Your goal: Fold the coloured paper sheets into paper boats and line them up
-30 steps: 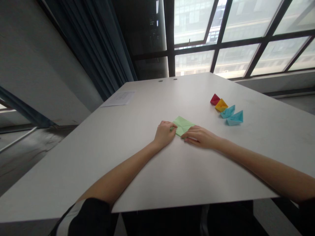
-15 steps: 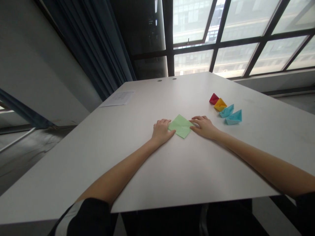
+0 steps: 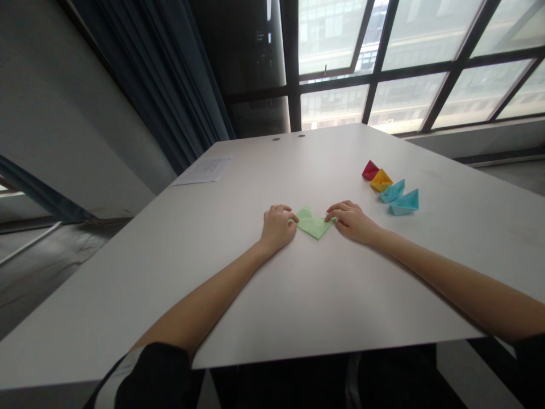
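A light green sheet of folding paper (image 3: 315,226) lies on the white table between my two hands. Its far edge is bent over, so the outline now dips in the middle, with a rounded bump at the far left. My left hand (image 3: 279,226) pinches the paper's left corner between curled fingers and thumb. On the opposite corner, the fingertips of my right hand (image 3: 349,220) close on the paper, with the thumb partly hidden underneath.
To the right stand folded paper boats: a red one (image 3: 370,170), a yellow one (image 3: 381,180) and two light blue ones, the nearer (image 3: 405,203) being larger. A printed sheet (image 3: 204,171) lies at the table's (image 3: 255,301) left edge. Windows and a dark curtain (image 3: 162,74) are beyond.
The green paper has gone from a flat diamond to a shape with its far part folding down. The fingers of both hands have curled in on its side corners.
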Available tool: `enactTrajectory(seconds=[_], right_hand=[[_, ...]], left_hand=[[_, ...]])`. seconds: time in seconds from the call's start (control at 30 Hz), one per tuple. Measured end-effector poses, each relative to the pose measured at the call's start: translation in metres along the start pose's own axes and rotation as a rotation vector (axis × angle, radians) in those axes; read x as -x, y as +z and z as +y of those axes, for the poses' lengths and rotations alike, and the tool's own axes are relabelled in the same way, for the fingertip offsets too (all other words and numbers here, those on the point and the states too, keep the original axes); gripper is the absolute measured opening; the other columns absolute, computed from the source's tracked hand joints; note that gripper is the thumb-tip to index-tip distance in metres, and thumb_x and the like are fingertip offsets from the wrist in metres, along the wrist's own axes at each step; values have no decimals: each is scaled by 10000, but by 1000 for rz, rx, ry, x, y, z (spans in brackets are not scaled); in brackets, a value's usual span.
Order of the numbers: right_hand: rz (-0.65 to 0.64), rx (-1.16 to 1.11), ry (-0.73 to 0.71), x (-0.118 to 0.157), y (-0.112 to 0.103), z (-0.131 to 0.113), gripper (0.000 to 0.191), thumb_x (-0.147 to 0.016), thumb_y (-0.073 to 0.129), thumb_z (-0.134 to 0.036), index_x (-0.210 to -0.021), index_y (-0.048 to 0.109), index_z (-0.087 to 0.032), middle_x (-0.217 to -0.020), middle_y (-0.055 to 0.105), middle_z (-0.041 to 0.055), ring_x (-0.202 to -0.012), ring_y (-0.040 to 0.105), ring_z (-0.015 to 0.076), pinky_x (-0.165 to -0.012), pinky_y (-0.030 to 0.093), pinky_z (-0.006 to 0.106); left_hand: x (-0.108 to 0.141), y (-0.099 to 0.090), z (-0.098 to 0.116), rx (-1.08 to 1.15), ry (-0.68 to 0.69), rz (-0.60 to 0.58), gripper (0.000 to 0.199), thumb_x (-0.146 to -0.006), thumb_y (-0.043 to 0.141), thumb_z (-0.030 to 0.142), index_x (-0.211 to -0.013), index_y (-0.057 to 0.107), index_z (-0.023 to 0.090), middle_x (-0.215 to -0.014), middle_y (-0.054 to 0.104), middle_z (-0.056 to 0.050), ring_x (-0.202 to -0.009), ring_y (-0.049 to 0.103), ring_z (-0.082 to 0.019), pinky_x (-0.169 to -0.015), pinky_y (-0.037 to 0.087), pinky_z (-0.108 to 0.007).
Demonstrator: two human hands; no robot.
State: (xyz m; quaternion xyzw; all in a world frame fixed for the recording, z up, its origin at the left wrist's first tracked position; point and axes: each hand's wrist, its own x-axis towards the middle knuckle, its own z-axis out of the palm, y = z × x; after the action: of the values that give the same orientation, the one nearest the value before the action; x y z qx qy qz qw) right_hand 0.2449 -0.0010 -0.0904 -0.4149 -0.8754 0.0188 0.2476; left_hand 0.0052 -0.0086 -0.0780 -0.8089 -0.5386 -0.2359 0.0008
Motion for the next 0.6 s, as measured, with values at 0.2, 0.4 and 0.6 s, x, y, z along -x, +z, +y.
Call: enactTrajectory(seconds=[0.2, 0.4, 0.6], right_hand=[[-15, 16, -11, -4, -1, -14, 219, -808, 462, -225, -900, 661, -217, -972, 639, 55, -949, 513, 224, -849, 361, 378], [-57, 24, -20, -5, -2, -31, 269, -826, 491, -354, -1008, 639, -222, -968, 640, 72, -952, 517, 225, -835, 355, 372], [-89, 25, -19, -4, -2, -32, 275, -833, 479, -359, -1027, 634, -239, -996, 627, 76, -925, 534, 218, -823, 359, 367]], left_hand=[[1, -1, 7, -39, 71, 7, 194, -772, 521, 320, -810, 682, 218, -983, 607, -49, -973, 467, -228, -831, 354, -391], [3, -2, 12, -84, 148, -42, 227, -789, 508, 349, -880, 667, 215, -981, 592, -52, -951, 479, -214, -820, 357, -365], [0, -2, 6, -135, 14, -15, 282, -795, 500, 353, -998, 630, 208, -1033, 576, -79, -980, 470, -235, -840, 348, -385]])
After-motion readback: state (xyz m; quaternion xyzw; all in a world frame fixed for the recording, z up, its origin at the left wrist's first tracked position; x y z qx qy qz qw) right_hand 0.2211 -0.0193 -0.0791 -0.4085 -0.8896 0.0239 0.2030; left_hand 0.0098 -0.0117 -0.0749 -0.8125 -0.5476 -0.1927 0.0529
